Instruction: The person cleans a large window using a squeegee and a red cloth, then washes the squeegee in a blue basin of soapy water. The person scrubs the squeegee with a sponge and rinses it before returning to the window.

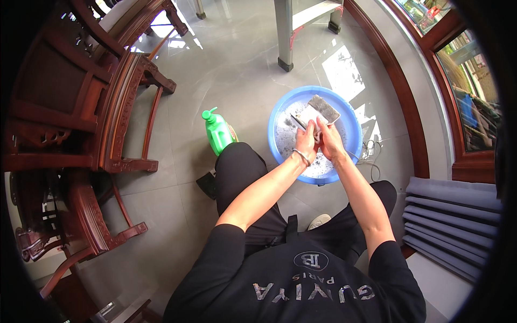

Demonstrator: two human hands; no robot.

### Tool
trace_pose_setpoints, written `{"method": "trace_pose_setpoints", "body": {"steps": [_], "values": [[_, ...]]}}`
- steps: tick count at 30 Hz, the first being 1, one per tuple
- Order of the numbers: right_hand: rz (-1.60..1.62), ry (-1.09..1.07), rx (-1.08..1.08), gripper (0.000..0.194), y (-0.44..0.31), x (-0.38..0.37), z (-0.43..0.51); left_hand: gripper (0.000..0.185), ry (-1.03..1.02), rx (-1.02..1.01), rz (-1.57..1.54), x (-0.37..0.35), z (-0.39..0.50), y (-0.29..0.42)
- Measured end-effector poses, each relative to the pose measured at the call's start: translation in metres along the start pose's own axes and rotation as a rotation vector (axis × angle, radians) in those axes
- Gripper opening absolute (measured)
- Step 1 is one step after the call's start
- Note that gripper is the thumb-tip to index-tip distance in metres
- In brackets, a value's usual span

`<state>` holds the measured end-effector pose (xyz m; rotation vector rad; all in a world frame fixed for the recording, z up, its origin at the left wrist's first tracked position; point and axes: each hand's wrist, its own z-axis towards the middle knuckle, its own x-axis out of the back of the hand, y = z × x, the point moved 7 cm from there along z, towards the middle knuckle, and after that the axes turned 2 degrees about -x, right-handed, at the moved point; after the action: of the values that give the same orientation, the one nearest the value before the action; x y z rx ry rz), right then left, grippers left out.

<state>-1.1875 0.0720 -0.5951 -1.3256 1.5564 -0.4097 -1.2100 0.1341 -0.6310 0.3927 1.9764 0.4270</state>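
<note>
Both my hands are over a round blue plastic basin (274, 151) of sudsy water. Between them is a white window wiper (309, 115) with a grey pad at its far end and a thin dark blade along its left side. My left hand (305, 142), with a bracelet at the wrist, grips the near left part. My right hand (331, 141) closes on the near right part, its thumb close to the left one. A bit of pinkish material shows between the palms; what it is I cannot tell.
A green pump bottle (218, 131) stands left of the basin by my knee. A thin cord (376, 161) lies looped at the basin's right. Beyond stands a ladder leg (284, 36). Carved wooden chairs (121, 109) line the left; folded grey fabric (448, 218) lies at right beneath the window (470, 93).
</note>
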Motion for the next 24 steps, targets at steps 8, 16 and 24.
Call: {"method": "trace_pose_setpoints", "body": {"steps": [8, 16, 24], "values": [[-0.511, -0.049, 0.239, 0.033, -0.05, -0.002, 0.0, 0.055, 0.003, -0.263, 1.532, 0.005, 0.017, 0.072], [-0.658, -0.315, 0.082, 0.051, -0.06, -0.036, -0.035, 0.069, -0.068, -0.391, 1.639, -0.052, 0.01, 0.082], [-0.618, -0.344, -0.077, 0.045, -0.055, -0.043, -0.047, 0.06, -0.284, -0.499, 1.542, -0.086, 0.002, 0.084]]}}
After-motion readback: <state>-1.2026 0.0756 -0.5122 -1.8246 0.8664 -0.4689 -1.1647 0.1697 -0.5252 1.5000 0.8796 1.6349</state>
